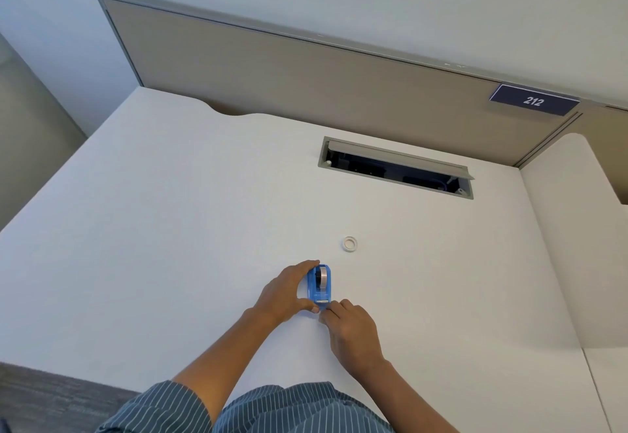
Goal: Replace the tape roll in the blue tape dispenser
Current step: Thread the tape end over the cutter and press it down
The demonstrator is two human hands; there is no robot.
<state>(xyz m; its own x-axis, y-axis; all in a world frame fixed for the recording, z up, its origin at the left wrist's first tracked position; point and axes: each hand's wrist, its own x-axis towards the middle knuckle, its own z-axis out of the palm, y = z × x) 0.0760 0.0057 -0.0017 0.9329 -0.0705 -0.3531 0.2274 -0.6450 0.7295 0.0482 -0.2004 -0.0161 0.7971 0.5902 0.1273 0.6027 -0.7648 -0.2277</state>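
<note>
Head view: the dispenser [319,284], near the surface's [170,228] front edge, is gripped by the left hand [285,293]; its cutter end is pinched by the right hand [353,330]. A spare roll [349,243] lies just behind.

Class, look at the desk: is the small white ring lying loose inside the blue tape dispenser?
No, the white ring lies on the desk beyond the blue tape dispenser, apart from it and from both hands.

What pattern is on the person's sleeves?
The sleeves are blue-grey with thin white stripes, seen in the head view, the only one.
</note>
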